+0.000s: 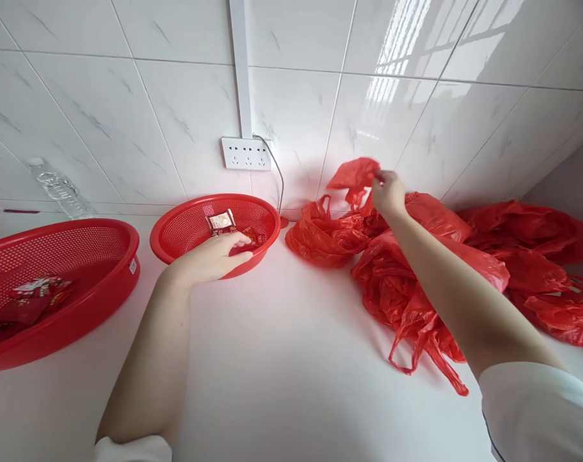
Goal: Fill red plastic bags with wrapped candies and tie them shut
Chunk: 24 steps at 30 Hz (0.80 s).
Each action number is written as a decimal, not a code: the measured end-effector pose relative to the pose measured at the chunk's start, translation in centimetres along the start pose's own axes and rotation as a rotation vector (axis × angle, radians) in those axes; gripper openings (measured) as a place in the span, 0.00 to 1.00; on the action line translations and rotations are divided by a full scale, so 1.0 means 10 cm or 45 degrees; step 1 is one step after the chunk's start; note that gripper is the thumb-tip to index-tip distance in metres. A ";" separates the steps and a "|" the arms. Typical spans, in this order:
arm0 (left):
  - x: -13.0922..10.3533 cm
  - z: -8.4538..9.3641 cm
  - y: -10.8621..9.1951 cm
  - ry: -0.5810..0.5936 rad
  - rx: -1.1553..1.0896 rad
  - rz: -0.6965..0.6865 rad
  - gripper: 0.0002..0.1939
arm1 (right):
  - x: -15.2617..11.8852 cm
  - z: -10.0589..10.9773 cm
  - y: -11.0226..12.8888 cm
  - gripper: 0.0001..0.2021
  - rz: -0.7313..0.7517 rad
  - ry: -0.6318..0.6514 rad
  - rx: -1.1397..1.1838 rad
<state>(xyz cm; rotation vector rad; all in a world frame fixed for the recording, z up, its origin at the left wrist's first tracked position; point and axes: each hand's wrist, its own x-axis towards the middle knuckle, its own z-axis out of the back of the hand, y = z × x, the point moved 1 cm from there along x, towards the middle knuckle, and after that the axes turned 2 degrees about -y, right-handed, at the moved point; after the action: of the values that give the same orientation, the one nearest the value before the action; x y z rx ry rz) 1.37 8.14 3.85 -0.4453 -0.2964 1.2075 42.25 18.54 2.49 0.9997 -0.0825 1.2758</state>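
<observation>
My left hand [214, 258] rests on the near rim of a small red mesh basket [185, 221], fingers reaching in over several small snack packets [223, 222]. Whether it grips one, I cannot tell. My right hand [388, 191] is raised near the wall, pinching the top of a red plastic bag [354, 174] and lifting it off a heap of red plastic bags [417, 282] spread over the white counter at the right.
A larger red basket [103, 269] with red packets [31, 298] sits at the left edge. A plastic bottle [60, 189] lies by the tiled wall. A wall socket [246, 154] with a cable hangs behind the small basket. White counter [282, 372] in front.
</observation>
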 end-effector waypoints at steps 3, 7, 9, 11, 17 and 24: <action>0.03 -0.05 -0.08 -0.225 -0.103 -0.070 0.24 | -0.09 0.25 0.36 0.14 0.107 -0.205 0.284; 0.06 -0.23 -0.23 -0.357 -0.464 -0.143 0.36 | -0.68 0.44 0.92 0.17 0.080 0.217 0.823; 0.07 -0.35 -0.33 -0.323 -0.622 -0.145 0.46 | -1.05 0.48 1.13 0.20 0.027 0.472 1.016; 0.07 -0.46 -0.44 -0.254 -0.722 -0.183 0.54 | -1.37 0.50 1.26 0.23 -0.009 0.648 1.160; 0.11 -0.56 -0.52 -0.189 -0.977 -0.316 0.30 | -1.55 0.41 1.10 0.16 0.026 0.498 1.077; 0.06 -0.28 -0.33 -0.429 0.053 0.083 0.18 | -1.38 0.69 0.80 0.08 0.047 -0.133 0.258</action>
<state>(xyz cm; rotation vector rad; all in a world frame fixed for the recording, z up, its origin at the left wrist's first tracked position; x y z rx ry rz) 5.61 7.25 2.96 -0.2141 -0.5476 1.3496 34.10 3.22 3.50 1.2437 -0.0532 1.2833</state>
